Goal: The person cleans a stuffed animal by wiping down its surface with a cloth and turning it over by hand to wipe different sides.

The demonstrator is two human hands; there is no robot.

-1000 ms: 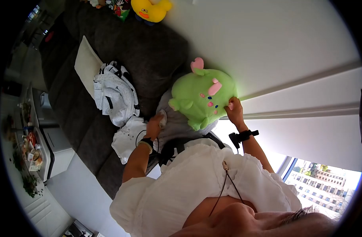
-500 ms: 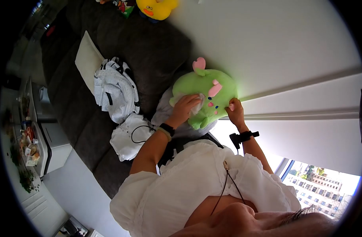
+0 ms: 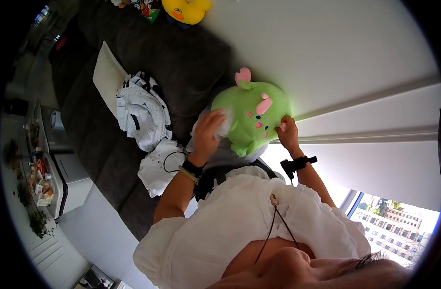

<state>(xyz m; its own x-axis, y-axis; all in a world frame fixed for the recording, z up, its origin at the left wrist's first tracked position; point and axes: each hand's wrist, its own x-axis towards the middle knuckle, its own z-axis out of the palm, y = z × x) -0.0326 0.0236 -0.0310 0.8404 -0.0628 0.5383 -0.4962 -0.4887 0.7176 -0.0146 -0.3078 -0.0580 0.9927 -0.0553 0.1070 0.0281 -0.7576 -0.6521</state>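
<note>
A round green plush toy point(image 3: 268, 98) with pink parts and a small face leans by the white wall. My right hand point(image 3: 289, 135) pinches a small pink part at its right side. At the toy's left edge, my left hand point(image 3: 206, 135) holds a thin white cloth point(image 3: 223, 126), its fingers partly spread over it. Whether the cloth touches the toy is unclear. Grey fabric point(image 3: 220, 156) lies under the toy, partly hidden.
On the dark sofa point(image 3: 182, 58) are a patterned white garment point(image 3: 145, 113), a cream cushion point(image 3: 107, 79) and a white cloth item point(image 3: 155, 166) with a black cord. A yellow plush point(image 3: 186, 10) sits at the top. A window point(image 3: 389, 221) is at the lower right.
My left hand rose from the grey fabric onto the toy's front with the white cloth, then moved back left to the toy's edge. My right hand kept its hold.
</note>
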